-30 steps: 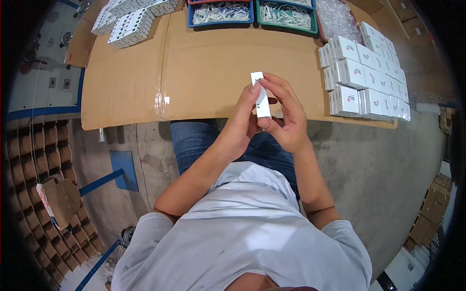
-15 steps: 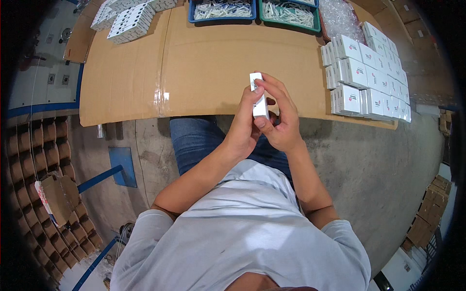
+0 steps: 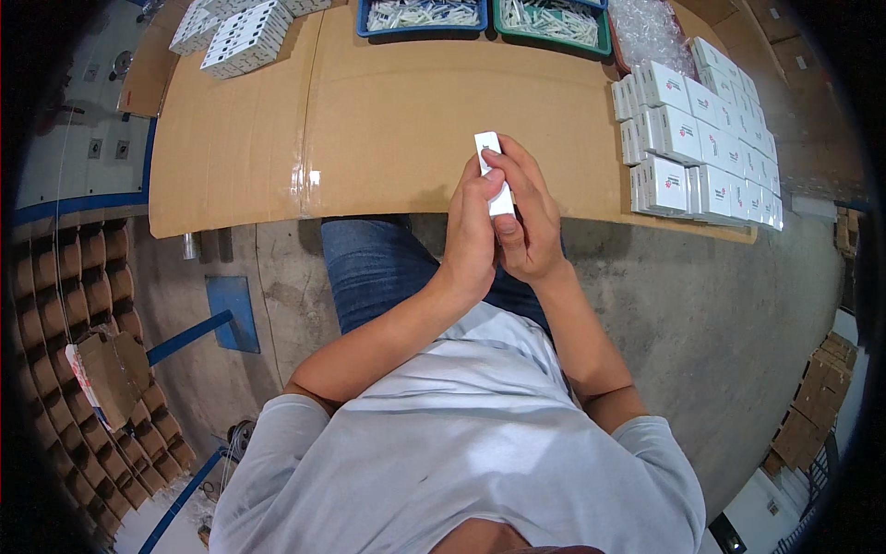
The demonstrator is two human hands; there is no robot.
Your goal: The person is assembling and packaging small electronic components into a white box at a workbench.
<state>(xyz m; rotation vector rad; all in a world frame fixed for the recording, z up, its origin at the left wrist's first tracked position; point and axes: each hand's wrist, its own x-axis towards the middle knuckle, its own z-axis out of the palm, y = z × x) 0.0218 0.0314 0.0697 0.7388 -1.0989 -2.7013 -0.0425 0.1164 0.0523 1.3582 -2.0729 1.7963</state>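
Observation:
Between my two hands stands a small white box [image 3: 501, 201], its narrow side facing up, held just over the near edge of the cardboard-covered table [image 3: 397, 138]. My left hand [image 3: 471, 226] is closed along the box's left side, the thumb lying across it. From the right, my right hand [image 3: 533, 217] wraps the box, with fingers over its far end and the thumb at its near end. The fingers cover much of the box, so its lower part is hidden.
Stacked white boxes [image 3: 678, 138] stand at the table's right. More boxes with dark marks [image 3: 247, 42] sit far left. Along the back are a blue tray [image 3: 423, 35] and a green tray [image 3: 554, 44] of small white pieces, beside a bin of clear plastic pieces [image 3: 648, 37].
Both hands have closed more tightly round the white box. The left thumb has shifted along it, and the right fingers have straightened against its side.

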